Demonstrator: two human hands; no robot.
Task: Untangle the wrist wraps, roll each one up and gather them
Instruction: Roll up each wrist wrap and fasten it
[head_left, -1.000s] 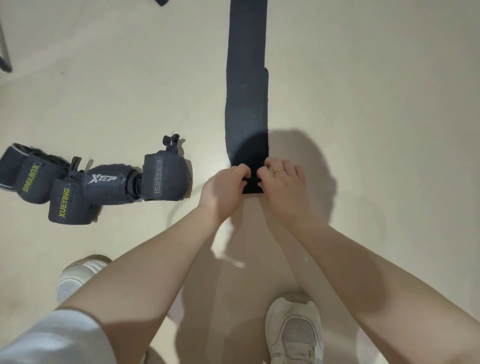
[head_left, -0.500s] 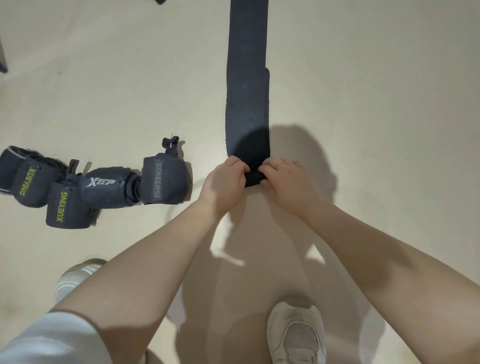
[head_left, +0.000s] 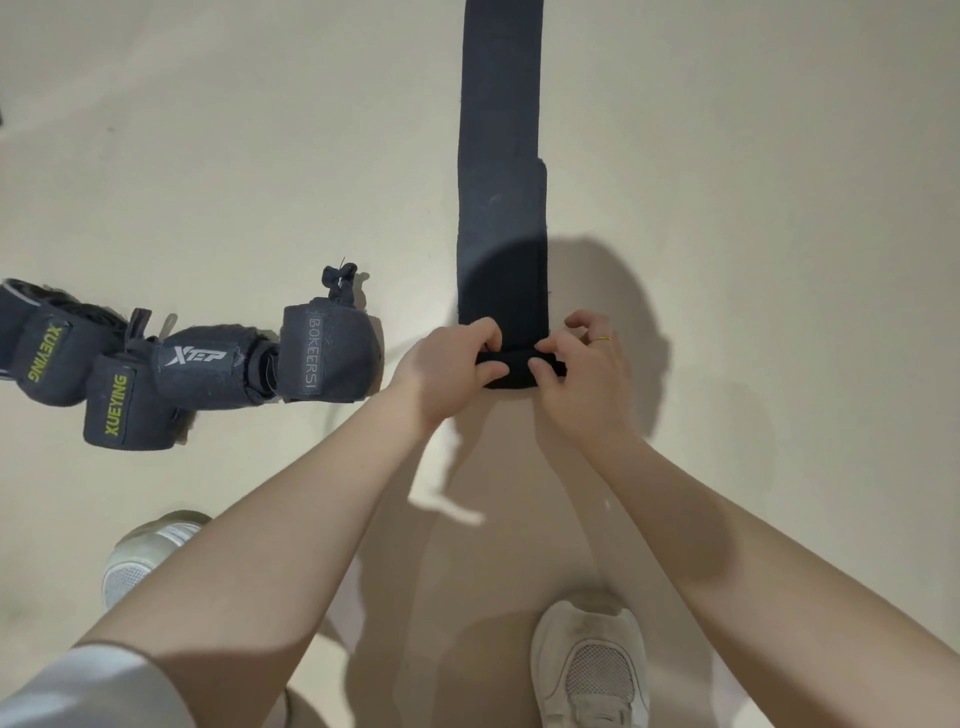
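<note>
Since a second ago the near end of the long wrap has turned over into a small tight roll between the hands, where before it lay flat under the fingertips, and both hands have edged slightly away from the body along the strip. Largest in view is the pale floor (head_left: 753, 156), on which everything lies. On it the long wrap (head_left: 501, 197) — a dark, flat band — runs straight away from the person and out past the top edge of the view, its near end curled into the roll (head_left: 511, 370). The left hand (head_left: 447, 371) has its grip on the roll's left end, fingers curled over the top and thumb tucked beneath; the right hand (head_left: 584, 374) pinches the right end in the same way, a thin ring (head_left: 602, 340) on one of its fingers. Well to the left sit four rolled wraps in a loose touching cluster: the one marked BOKEERSI (head_left: 327, 353) is nearest the hands, then the XTEP roll (head_left: 205, 366), then two marked XUEYING (head_left: 124, 410) — the farther of them (head_left: 49, 356) is cut by the left edge. Two white shoes show below, one under the left forearm (head_left: 140, 556), one by the right (head_left: 592, 665).
</note>
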